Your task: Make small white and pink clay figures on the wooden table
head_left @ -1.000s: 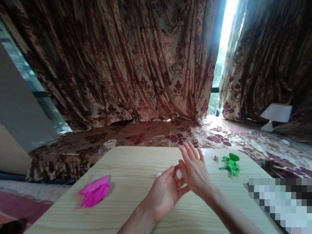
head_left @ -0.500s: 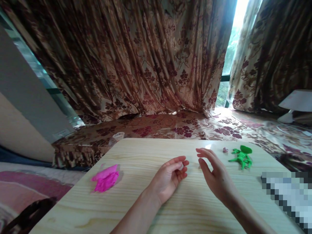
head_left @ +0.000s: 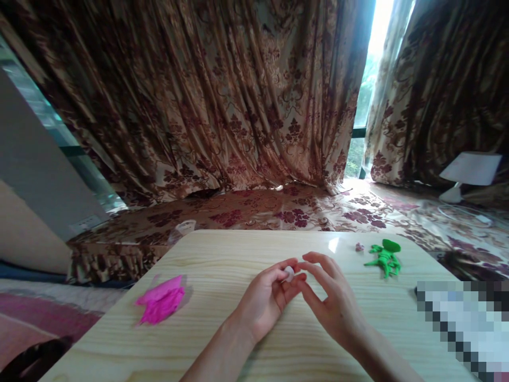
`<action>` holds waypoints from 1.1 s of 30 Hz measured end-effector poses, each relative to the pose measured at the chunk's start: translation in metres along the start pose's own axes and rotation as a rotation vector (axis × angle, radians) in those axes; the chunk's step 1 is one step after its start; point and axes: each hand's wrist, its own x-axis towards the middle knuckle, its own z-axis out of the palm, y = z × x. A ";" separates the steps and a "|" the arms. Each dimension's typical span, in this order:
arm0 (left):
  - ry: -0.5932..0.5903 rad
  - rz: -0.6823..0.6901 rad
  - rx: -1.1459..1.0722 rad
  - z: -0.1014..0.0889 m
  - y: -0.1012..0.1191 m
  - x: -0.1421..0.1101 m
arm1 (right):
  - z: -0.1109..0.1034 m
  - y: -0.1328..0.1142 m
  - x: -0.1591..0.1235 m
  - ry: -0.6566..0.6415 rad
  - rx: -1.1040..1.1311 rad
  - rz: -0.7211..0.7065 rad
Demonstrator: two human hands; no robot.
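Over the middle of the table, my left hand point(head_left: 265, 297) is closed, pinching a small pale lump point(head_left: 288, 274) between thumb and fingers. It looks like a bit of soft clay. My right hand point(head_left: 330, 294) comes in from the right with its fingers curved and apart, its fingertips at those of my left hand. I see nothing in its grasp. To the right lies a green clay figure point(head_left: 387, 258) with a round head and thin limbs. Beside it sits a tiny pinkish lump point(head_left: 359, 247). On the left is a bright pink crumpled piece point(head_left: 163, 300), partly in clear film.
The pale wooden table point(head_left: 222, 339) has a blurred-out flat object point(head_left: 461, 318) at its right edge. A clear plastic container point(head_left: 182, 231) stands behind the far left corner. Beyond are a cloth-covered ledge point(head_left: 254, 209), patterned curtains point(head_left: 238, 106) and a white lamp point(head_left: 471, 168).
My right hand has moved left to meet my left hand, and the pale lump now shows more clearly. The view has shifted slightly, so the scene sits further left.
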 end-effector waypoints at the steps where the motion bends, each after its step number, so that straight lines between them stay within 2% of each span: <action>1: -0.005 0.003 0.029 0.001 0.000 -0.001 | 0.001 0.000 0.000 -0.010 -0.009 0.005; 8: -0.058 -0.045 0.101 0.013 -0.001 -0.007 | -0.001 -0.002 0.002 -0.045 -0.040 0.023; 13: -0.071 -0.020 0.098 0.012 -0.004 -0.007 | 0.000 -0.005 0.002 -0.098 -0.007 0.031; 17: -0.023 -0.073 0.027 0.011 -0.005 -0.003 | 0.003 0.000 -0.002 -0.078 0.024 0.017; 21: 0.105 -0.055 0.061 0.016 0.009 -0.017 | 0.003 0.006 -0.002 0.051 0.048 0.013; 25: 0.180 0.072 0.214 0.012 0.024 -0.040 | -0.002 0.004 0.003 0.117 0.112 0.012; 27: 0.193 0.014 0.382 0.005 0.028 -0.041 | -0.004 0.002 0.005 0.137 0.133 0.024; 30: 0.076 -0.064 0.708 0.001 0.034 -0.026 | -0.004 0.001 0.004 0.162 0.141 0.036; 33: 0.008 -0.003 0.863 0.010 0.040 -0.004 | -0.001 0.003 0.002 0.161 0.144 0.024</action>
